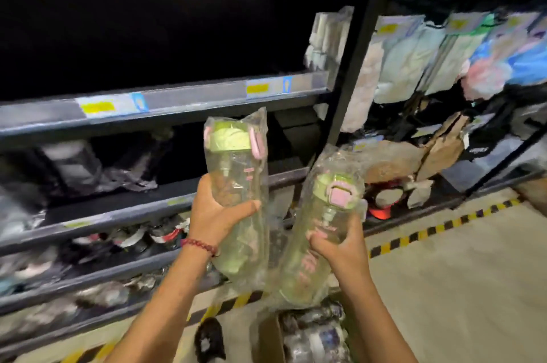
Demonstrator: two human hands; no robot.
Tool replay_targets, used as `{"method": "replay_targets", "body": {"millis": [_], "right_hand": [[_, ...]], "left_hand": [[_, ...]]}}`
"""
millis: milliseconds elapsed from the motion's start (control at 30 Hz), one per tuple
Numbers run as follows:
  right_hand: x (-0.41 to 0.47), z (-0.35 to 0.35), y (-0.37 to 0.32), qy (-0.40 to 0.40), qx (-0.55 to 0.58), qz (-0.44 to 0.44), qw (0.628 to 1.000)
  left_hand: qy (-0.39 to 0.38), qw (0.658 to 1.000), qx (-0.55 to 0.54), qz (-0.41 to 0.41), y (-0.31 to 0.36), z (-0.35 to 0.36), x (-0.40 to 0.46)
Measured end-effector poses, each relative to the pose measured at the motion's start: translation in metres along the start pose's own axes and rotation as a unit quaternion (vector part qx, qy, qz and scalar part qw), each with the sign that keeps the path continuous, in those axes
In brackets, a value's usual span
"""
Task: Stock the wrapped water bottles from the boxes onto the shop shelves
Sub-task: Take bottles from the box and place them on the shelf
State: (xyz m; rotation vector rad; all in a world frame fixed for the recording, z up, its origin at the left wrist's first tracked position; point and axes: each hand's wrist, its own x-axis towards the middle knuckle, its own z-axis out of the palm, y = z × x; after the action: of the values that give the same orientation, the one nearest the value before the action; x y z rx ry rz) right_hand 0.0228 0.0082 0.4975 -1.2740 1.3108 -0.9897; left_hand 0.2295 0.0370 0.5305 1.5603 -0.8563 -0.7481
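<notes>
The left hand (pixel 217 216) grips one wrapped bottle (pixel 236 185) upright before the front edge of the shelf (pixel 165 102) (green lid up). The right hand (pixel 340 244) holds a second wrapped bottle (pixel 319 232), tilted, above the box (pixel 272 339).

Hanging packets (pixel 420 61) of pale cloth goods fill the upper right rack, in white, mint, blue and pink; most carry small yellow tags. A black upright post (pixel 359 46) runs slantwise between that rack and the dark bay to the left. Below the packets, crumpled brown paper bags (pixel 414 155) lie near a red item (pixel 380 210), too blurred to identify. A yellow-and-black hazard stripe (pixel 438 228) runs along the pale floor (pixel 473 288) at the rack's base. A red beaded bracelet (pixel 199 245) circles one wrist. A small dark object (pixel 208 339) lies on the floor, bottom centre.
</notes>
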Motion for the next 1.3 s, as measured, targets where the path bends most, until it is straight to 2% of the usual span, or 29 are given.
{"method": "replay_targets", "body": {"millis": [233,433,600,767,933,1200,1300], "right_hand": [[-0.025,0.093,-0.011,-0.149,-0.003,0.007,0.989],[-0.039,0.166,-0.013,-0.187,-0.021,0.025,0.982],[-0.043,0.213,-0.008,-0.160,-0.027,0.058,0.985],[-0.029,0.233,0.003,-0.129,-0.028,0.060,0.989],[0.011,0.234,0.014,-0.099,-0.052,0.072,0.991],[0.110,0.231,0.035,-0.148,-0.051,0.083,0.984],[0.142,0.227,0.035,-0.153,-0.046,0.043,0.986]], "left_hand": [[0.130,0.990,-0.028,-0.045,-0.025,-0.107,-0.032],[0.168,0.981,-0.029,-0.090,-0.046,-0.172,-0.038],[0.134,0.983,-0.020,-0.122,-0.063,-0.207,-0.018],[0.059,0.991,0.007,-0.122,-0.078,-0.211,0.021],[0.044,0.984,-0.059,-0.164,-0.093,-0.191,0.061],[0.036,0.975,-0.113,-0.190,-0.124,-0.142,0.138],[-0.002,0.983,-0.120,-0.142,-0.125,-0.124,0.161]]}}
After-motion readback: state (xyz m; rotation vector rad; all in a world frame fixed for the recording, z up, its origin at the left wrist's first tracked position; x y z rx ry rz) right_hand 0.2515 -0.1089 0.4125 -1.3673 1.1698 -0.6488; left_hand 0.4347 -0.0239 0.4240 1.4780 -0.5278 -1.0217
